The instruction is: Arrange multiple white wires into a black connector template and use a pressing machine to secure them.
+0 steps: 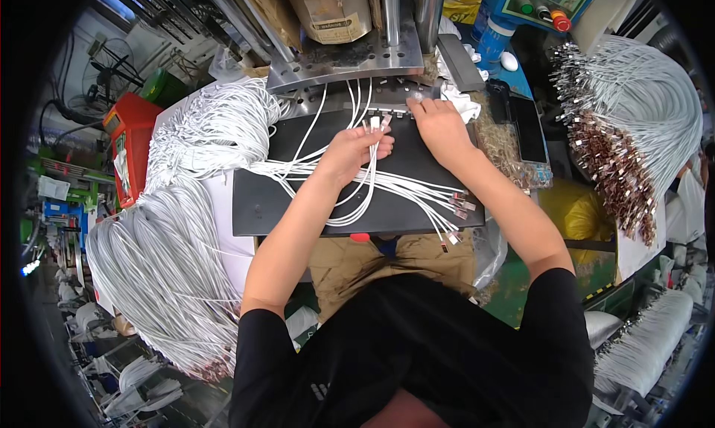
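My left hand (357,151) is closed round a few white cables (372,167), their pale plug ends sticking up past the thumb and fingers. More of the cables lie across the black work board (257,208), with clear-and-reddish connectors (462,204) at their right ends. My right hand (441,126) reaches to the slotted metal strip (387,112) at the board's far edge. Its fingers stretch forward, fingertips at the strip's right end; whether a small part lies under them is hidden. Several cables run from the strip toward the left.
Just beyond the strip stands a press with a steel plate (342,69) and upright posts (391,14). Bundles of white cable (160,271) pile up at left, beside a red bin (134,134). Another cable bundle (648,108) hangs at right. A button panel (547,3) stands at the back right.
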Available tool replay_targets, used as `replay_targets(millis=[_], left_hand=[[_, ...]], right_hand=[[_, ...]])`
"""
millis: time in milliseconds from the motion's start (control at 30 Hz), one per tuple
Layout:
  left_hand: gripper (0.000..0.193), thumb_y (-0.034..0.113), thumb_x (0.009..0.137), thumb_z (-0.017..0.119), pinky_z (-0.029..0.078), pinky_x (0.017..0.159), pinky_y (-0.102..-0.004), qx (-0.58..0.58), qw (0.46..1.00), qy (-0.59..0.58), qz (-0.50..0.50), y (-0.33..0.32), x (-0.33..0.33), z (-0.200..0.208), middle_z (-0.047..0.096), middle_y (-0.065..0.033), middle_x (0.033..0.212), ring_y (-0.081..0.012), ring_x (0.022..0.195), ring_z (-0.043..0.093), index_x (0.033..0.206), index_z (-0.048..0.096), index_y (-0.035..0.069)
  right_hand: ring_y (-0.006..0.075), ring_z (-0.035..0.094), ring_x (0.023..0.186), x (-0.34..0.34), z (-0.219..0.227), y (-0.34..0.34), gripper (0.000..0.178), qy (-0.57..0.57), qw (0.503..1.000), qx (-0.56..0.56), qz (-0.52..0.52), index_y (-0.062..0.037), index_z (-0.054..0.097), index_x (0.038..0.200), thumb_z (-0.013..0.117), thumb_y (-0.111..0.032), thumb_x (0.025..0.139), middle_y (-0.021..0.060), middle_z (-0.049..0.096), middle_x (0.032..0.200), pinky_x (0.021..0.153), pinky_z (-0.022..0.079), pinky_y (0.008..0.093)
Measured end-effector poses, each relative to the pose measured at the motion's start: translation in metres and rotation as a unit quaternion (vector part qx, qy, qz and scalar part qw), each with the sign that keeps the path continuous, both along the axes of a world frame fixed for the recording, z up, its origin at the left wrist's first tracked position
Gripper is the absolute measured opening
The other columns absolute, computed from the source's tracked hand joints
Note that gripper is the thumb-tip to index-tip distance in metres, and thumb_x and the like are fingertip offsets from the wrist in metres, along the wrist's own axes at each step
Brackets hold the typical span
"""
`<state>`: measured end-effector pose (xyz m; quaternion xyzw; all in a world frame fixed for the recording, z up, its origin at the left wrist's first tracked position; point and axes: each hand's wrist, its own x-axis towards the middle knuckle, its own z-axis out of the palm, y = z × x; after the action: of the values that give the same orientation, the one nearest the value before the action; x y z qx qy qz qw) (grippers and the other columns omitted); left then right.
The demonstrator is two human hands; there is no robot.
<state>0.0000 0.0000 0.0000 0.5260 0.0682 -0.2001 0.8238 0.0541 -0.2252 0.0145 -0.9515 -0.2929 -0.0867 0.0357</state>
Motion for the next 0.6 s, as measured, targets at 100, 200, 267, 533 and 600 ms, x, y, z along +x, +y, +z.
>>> replay_targets(millis=[100, 200, 267, 533, 600], left_hand=[[0.036, 0.027, 0.094, 0.07, 0.057, 0.083, -0.0292, 0.096, 0.995, -0.008, 0.001, -0.008, -0.009, 0.007, 0.07, -0.0073, 0.092, -0.015, 0.081, 0.069, 0.115, 0.067, -0.002], [0.029, 0.024, 0.092, 0.071, 0.056, 0.077, -0.0276, 0.13, 0.991, 0.003, -0.009, -0.014, -0.012, 0.021, 0.07, -0.0067, 0.089, -0.0146, 0.077, 0.068, 0.106, 0.07, -0.001], [0.026, 0.022, 0.091, 0.072, 0.055, 0.074, -0.0268, 0.148, 0.989, 0.007, -0.016, -0.017, -0.009, 0.026, 0.07, -0.0064, 0.087, -0.0144, 0.075, 0.068, 0.102, 0.072, -0.001], [0.028, 0.026, 0.095, 0.067, 0.053, 0.074, -0.025, 0.211, 0.974, 0.014, -0.085, -0.023, -0.002, 0.023, 0.07, -0.0028, 0.087, -0.0121, 0.078, 0.067, 0.106, 0.072, 0.001], [0.028, 0.027, 0.096, 0.067, 0.053, 0.074, -0.025, 0.196, 0.978, 0.009, -0.077, -0.026, -0.002, 0.023, 0.07, -0.003, 0.087, -0.0119, 0.078, 0.067, 0.105, 0.072, 0.001]], right_hand=[[0.0315, 0.065, 0.086, -0.01, -0.001, 0.003, 0.044, -0.103, 0.982, 0.102, 0.118, -0.0019, 0.061, 0.124, 0.068, -0.016, 0.083, 0.0139, 0.065, 0.098, 0.083, 0.051, 0.0375], [0.0285, 0.066, 0.081, -0.015, -0.004, 0.008, 0.037, 0.11, 0.954, 0.268, 0.08, 0.0006, 0.065, 0.118, 0.06, -0.018, 0.087, 0.0122, 0.066, 0.089, 0.076, 0.051, 0.0372], [0.027, 0.066, 0.078, -0.01, -0.003, 0.005, 0.035, 0.212, 0.912, 0.346, 0.057, 0.0018, 0.066, 0.116, 0.056, -0.019, 0.09, 0.0113, 0.067, 0.084, 0.072, 0.052, 0.0371], [0.0263, 0.07, 0.083, -0.008, -0.009, 0.007, 0.038, 0.418, 0.75, 0.499, -0.118, -0.0026, 0.069, 0.115, 0.052, -0.029, 0.093, 0.0168, 0.073, 0.094, 0.078, 0.052, 0.0339], [0.0223, 0.069, 0.08, -0.015, -0.005, 0.01, 0.039, 0.373, 0.783, 0.486, -0.11, -0.002, 0.07, 0.113, 0.056, -0.031, 0.091, 0.0136, 0.073, 0.09, 0.076, 0.051, 0.0323]])
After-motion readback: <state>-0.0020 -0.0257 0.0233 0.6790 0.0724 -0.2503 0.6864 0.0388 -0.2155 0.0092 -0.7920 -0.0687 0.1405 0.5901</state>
